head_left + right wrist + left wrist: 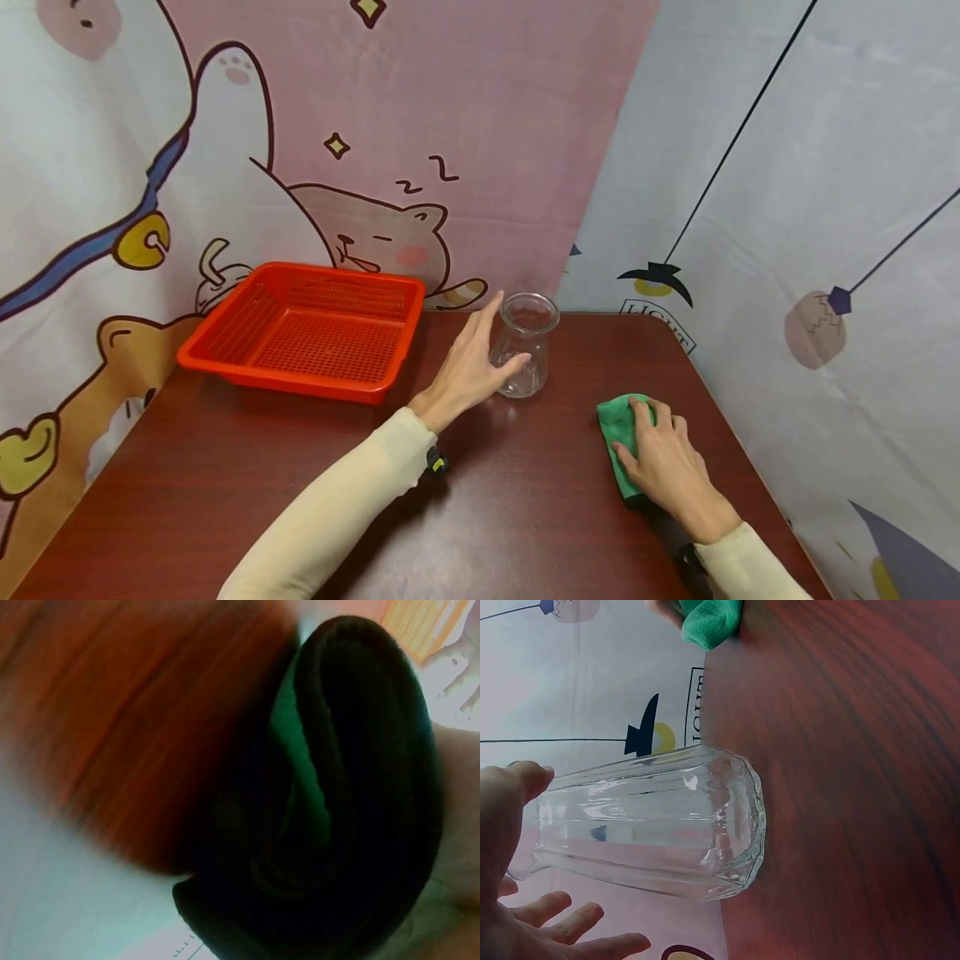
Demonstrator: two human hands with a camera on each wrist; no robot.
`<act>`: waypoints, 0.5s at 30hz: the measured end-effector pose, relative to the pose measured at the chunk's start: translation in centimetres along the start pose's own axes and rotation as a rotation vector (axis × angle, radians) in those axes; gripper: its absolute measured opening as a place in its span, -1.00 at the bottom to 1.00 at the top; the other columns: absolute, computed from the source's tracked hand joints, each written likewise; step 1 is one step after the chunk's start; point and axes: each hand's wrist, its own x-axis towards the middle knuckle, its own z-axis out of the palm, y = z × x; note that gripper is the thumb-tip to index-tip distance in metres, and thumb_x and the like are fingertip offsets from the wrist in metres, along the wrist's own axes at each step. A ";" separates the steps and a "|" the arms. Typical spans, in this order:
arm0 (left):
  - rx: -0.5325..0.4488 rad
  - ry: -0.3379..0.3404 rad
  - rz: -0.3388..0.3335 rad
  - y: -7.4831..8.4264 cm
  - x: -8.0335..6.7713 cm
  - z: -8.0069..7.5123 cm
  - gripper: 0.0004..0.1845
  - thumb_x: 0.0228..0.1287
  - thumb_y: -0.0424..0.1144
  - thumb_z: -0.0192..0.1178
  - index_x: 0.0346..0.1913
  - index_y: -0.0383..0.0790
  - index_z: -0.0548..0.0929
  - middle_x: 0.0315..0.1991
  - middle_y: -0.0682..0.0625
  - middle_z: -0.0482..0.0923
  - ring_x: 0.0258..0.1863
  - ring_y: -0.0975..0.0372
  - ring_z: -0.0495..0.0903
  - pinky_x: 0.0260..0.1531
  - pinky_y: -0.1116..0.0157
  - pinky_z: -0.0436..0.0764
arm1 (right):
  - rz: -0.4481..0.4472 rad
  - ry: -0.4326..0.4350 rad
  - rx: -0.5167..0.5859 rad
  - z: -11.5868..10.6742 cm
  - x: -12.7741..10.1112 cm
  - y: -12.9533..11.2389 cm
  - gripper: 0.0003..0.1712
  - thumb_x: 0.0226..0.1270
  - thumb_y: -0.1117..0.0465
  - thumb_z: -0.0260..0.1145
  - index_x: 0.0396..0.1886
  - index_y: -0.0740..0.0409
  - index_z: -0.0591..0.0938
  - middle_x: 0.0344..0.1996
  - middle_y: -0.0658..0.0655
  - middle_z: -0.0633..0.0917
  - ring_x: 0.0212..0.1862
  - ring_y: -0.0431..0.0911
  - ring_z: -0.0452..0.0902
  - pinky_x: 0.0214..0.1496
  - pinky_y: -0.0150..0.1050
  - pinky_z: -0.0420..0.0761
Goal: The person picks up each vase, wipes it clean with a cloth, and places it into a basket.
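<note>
Over the bench, the left hand is standing wide at the mid-frame glass jar, likely needing even finger pressure, while the right hand is holding the lower-right cloth.

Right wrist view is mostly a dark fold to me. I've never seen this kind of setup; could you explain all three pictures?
There is no machine: these are a person's bare hands. The head view looks forward and down at a brown table with a red basket, a glass jar and a green cloth on it. The other two views come from the wrists. The left one shows the jar close up, sideways in the frame; the right one mostly shows the folded cloth, dark in shadow. The right hand grips that cloth. The left hand is at the jar, thumb in front; whether it touches is hard to tell.
</note>
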 end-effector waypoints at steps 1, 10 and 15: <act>-0.001 0.005 0.006 0.0 0.1 0.1 0.19 0.52 0.03 0.62 0.94 -0.07 0.07 0.72 -0.29 0.44 0.63 -0.18 0.61 0.64 -0.13 0.63 | 0.002 0.000 0.004 0.0 0.0 0.0 -0.09 0.60 0.08 0.59 0.71 0.41 0.42 0.54 0.72 0.40 0.33 0.68 0.47 -0.19 0.40 0.80; -0.024 0.039 0.056 0.1 1.0 0.8 0.12 0.51 -0.07 0.64 0.91 -0.16 0.16 0.70 -0.27 0.48 0.63 -0.14 0.61 0.66 -0.09 0.62 | -0.074 0.065 -0.003 0.1 0.2 -0.3 -0.21 0.53 0.20 0.66 0.62 0.38 0.61 0.35 0.78 0.51 0.21 0.66 0.50 0.10 0.44 0.65; -0.049 0.043 0.041 0.0 1.0 1.3 0.10 0.52 -0.10 0.64 0.90 -0.11 0.17 0.70 -0.24 0.50 0.63 -0.11 0.63 0.64 -0.06 0.64 | -0.187 0.134 0.014 0.4 0.4 -0.3 -0.15 0.34 0.34 0.76 0.56 0.46 0.61 0.25 0.67 0.68 0.17 0.53 0.70 0.23 0.44 0.62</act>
